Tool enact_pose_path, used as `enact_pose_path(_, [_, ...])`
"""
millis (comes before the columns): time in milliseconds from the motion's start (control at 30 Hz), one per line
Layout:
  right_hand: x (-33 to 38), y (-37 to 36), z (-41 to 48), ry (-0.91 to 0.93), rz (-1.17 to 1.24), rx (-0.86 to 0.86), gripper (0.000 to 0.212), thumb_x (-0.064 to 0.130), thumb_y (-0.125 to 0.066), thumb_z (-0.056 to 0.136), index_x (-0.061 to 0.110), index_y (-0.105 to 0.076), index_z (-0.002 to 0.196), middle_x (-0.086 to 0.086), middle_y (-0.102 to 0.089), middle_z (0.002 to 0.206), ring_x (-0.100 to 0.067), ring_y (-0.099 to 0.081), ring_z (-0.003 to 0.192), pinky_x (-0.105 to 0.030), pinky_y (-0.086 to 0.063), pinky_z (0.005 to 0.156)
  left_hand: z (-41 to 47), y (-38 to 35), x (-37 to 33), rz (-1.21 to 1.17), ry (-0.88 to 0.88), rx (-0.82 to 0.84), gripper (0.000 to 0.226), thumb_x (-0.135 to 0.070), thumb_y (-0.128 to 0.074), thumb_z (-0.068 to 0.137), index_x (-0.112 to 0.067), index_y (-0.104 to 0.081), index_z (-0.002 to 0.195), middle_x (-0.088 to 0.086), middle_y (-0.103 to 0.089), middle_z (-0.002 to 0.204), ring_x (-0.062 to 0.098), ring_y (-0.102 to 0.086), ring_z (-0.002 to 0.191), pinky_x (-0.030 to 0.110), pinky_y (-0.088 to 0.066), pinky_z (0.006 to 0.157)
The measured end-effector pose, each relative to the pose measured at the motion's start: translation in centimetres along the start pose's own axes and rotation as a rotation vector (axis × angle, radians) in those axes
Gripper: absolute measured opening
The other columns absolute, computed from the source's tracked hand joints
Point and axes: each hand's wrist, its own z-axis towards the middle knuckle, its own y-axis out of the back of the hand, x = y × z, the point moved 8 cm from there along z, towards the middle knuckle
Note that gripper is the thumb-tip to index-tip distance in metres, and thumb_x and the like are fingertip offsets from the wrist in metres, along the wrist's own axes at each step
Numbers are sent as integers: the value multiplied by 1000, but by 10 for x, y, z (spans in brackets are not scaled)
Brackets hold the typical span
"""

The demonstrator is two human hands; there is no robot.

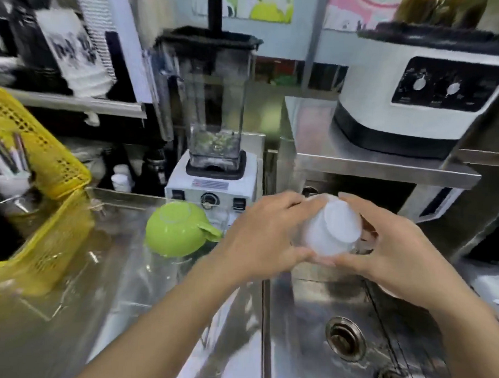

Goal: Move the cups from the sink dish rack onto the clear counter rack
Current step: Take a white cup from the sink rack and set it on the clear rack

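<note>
White cup (pixel 331 229) gripped in both my left hand (pixel 265 235) and right hand (pixel 388 249); green cup (pixel 178 228) at 9 o'clock, blender (pixel 213 147) at 11, sink (pixel 347 336) open below.

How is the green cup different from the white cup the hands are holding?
The green cup is bright green; the white cup is cloudy white. The green cup rests on the clear rack, untouched; the white cup is held up over the sink by the left hand and right hand. The green cup shows a handle; none shows on the white one. Both are turned bottom-up.
</note>
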Motion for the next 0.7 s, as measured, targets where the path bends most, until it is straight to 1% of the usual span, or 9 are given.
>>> enact_pose_path(67, [33, -11, 10, 48, 40, 15, 72, 48, -82, 50, 67, -39, 105, 34, -56, 108, -1, -55, 105, -29, -45, 92, -20, 27, 17, 10, 57, -35, 77, -45, -64, 65, -35, -37, 137, -3, -54, 125, 21, -49, 116, 41, -42, 97])
enact_pose_path(167, [71, -35, 22, 89, 75, 44, 80, 54, -80, 46, 51, -45, 119, 25, -61, 111, -6, -57, 105, -35, -48, 93, -50, 59, 45, 26, 132, -67, 79, -48, -64, 62, -38, -37, 136, -6, -54, 129, 18, -48, 119, 43, -41, 98])
enact_pose_path(233, [90, -54, 30, 120, 71, 74, 83, 64, -75, 43, 49, -43, 118, 18, -64, 108, -10, -59, 101, -39, -50, 90, -69, 73, 62, 10, 174, -67, 80, -56, -61, 60, -40, -37, 135, -9, -53, 130, 14, -47, 121, 42, -40, 100])
enact_pose_path(300, [105, -74, 35, 140, 63, 100, 82, 64, -74, 44, 50, -42, 118, 13, -65, 108, -10, -59, 99, -37, -50, 88, -88, 83, 79, -3, 222, -66, 82, -60, -60, 56, -41, -39, 133, -10, -53, 129, 11, -48, 120, 41, -41, 100])
enact_pose_path(400, [125, -102, 36, 164, 24, 164, 77, 56, -79, 51, 54, -41, 119, 24, -64, 108, -1, -56, 98, -28, -47, 84, -114, 90, 99, 9, 287, -53, 82, -53, -68, 56, -40, -41, 132, -11, -54, 128, 11, -50, 116, 40, -43, 98])
enact_pose_path(467, [133, -119, 36, 158, 9, 210, 77, 59, -77, 51, 52, -42, 119, 27, -62, 110, 0, -56, 101, -30, -47, 89, -127, 93, 109, 26, 305, -37, 82, -50, -70, 56, -41, -41, 132, -10, -54, 132, 13, -49, 120, 39, -40, 101])
enact_pose_path(533, [136, -135, 37, 148, -23, 250, 81, 65, -73, 49, 46, -43, 122, 23, -63, 112, -5, -56, 104, -35, -47, 92, -136, 92, 116, 33, 314, 2, 83, -49, -73, 56, -42, -41, 132, -12, -52, 136, 11, -46, 125, 33, -38, 103])
enact_pose_path(633, [133, -155, 37, 121, -68, 294, 73, 68, -71, 49, 38, -48, 111, 17, -62, 87, -8, -55, 82, -32, -49, 79, -146, 85, 130, 1, 341, 63, 81, -44, -79, 56, -42, -44, 130, -16, -53, 134, 7, -49, 121, 30, -39, 102])
enact_pose_path(700, [132, -166, 35, 96, -99, 323, 66, 66, -73, 50, 34, -50, 103, 13, -58, 78, -12, -52, 75, -31, -46, 71, -151, 78, 142, -45, 361, 99, 80, -46, -77, 53, -44, -46, 126, -19, -56, 130, 5, -53, 115, 35, -42, 100])
